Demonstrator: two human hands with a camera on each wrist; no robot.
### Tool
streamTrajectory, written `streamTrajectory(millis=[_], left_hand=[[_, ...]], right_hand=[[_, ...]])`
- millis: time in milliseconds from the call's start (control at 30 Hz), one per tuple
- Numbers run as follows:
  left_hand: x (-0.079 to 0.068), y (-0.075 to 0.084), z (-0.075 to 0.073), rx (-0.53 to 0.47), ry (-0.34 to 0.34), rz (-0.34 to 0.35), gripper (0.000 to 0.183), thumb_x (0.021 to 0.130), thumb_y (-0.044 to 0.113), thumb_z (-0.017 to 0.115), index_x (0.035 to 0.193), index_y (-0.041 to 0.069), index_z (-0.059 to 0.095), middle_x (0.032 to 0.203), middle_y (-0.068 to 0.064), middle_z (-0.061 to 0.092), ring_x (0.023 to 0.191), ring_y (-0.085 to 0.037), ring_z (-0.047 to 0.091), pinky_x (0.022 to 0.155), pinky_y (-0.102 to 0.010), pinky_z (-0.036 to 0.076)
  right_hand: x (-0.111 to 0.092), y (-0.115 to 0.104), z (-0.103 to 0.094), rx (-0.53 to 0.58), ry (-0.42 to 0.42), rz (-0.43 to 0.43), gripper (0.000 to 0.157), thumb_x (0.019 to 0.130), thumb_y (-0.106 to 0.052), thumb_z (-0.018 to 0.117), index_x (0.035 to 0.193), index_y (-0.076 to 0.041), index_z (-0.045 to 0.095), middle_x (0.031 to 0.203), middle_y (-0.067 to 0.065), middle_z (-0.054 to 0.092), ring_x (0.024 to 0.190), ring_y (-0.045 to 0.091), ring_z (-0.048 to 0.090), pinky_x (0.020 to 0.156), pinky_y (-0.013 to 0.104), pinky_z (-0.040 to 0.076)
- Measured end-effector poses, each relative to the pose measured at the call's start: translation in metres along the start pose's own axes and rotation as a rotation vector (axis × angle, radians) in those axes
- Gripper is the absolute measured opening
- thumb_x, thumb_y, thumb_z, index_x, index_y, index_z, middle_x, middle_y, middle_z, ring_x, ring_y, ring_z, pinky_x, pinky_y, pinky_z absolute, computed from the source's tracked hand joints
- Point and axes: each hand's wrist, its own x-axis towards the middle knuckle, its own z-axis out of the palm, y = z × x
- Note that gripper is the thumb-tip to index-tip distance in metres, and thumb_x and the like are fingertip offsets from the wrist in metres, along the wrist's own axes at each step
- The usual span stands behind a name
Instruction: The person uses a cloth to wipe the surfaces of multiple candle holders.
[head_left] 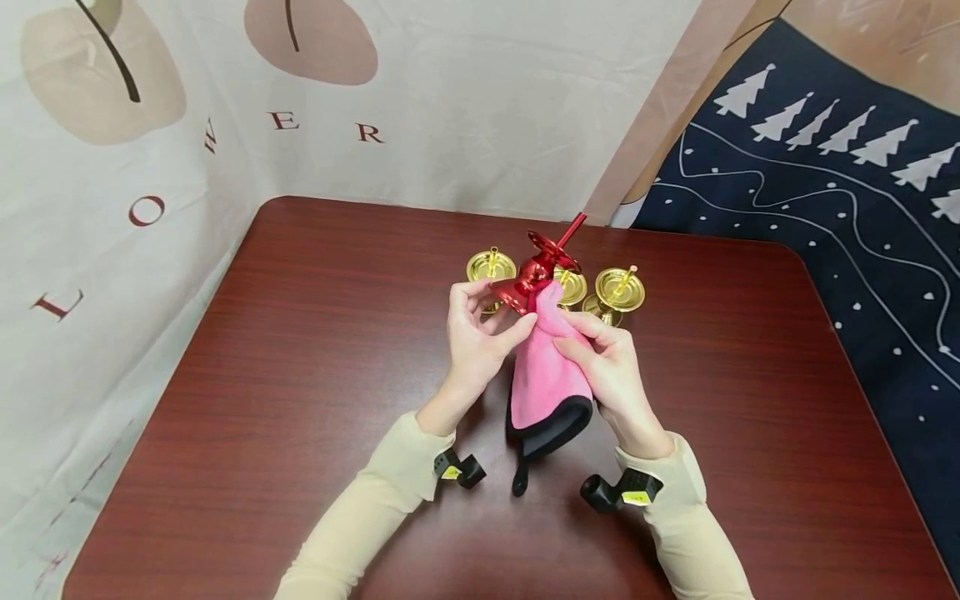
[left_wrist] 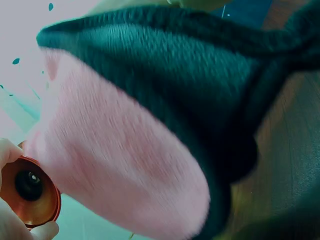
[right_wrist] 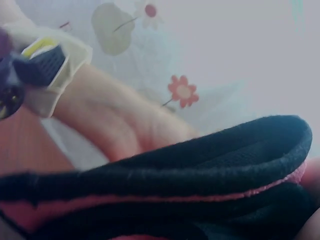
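Observation:
A shiny red candlestick (head_left: 536, 272) is held tilted over the table, its thin stem end pointing up and to the right. My left hand (head_left: 474, 340) grips the flared base between thumb and fingers. The left wrist view shows the base's hollow underside (left_wrist: 46, 202) with fingertips at its rim. My right hand (head_left: 613, 371) pinches a pink cloth (head_left: 551, 375) with black edging and a black hanging loop, whose upper end lies against the candlestick's body. In the right wrist view the cloth's black edge (right_wrist: 225, 172) hides most of the right fingers.
Behind the hands stand gold candlesticks: one on the left (head_left: 489, 267), one in the middle (head_left: 576, 289) partly covered by the red one, one on the right (head_left: 621, 290). They stand on a reddish-brown wooden table (head_left: 337, 333). Printed fabric (head_left: 465, 108) hangs behind the table.

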Motion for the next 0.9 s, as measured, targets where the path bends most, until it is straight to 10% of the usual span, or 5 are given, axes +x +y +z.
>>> streamTrajectory(millis=[300, 700, 900], left_hand=[[0.001, -0.001, -0.001, -0.076, 0.051, -0.087, 0.048, 0.070, -0.016, 0.065, 0.110, 0.001, 0.043, 0.103, -0.004, 0.058, 0.093, -0.012, 0.058, 0.086, -0.030, 0.049], [0.004, 0.004, -0.007, -0.017, -0.119, -0.263, 0.043, 0.076, -0.007, 0.060, 0.117, -0.014, 0.050, 0.110, -0.013, 0.060, 0.088, -0.010, 0.057, 0.075, -0.020, 0.047], [0.009, 0.006, -0.017, 0.098, -0.135, -0.339, 0.034, 0.078, -0.007, 0.064, 0.110, -0.015, 0.055, 0.099, -0.007, 0.061, 0.085, -0.009, 0.056, 0.074, -0.019, 0.049]], right_hand=[[0.000, -0.008, -0.009, 0.291, 0.034, 0.159, 0.033, 0.088, 0.002, 0.056, 0.097, -0.025, 0.073, 0.095, -0.002, 0.068, 0.076, 0.011, 0.064, 0.068, 0.023, 0.053], [0.001, 0.007, -0.007, 0.252, 0.081, 0.155, 0.034, 0.087, 0.003, 0.057, 0.100, -0.025, 0.072, 0.094, -0.004, 0.068, 0.076, 0.010, 0.064, 0.067, 0.023, 0.053], [0.001, 0.010, -0.005, 0.158, 0.042, 0.121, 0.038, 0.085, 0.006, 0.057, 0.123, 0.006, 0.057, 0.093, -0.006, 0.068, 0.079, 0.011, 0.063, 0.068, 0.023, 0.053]])
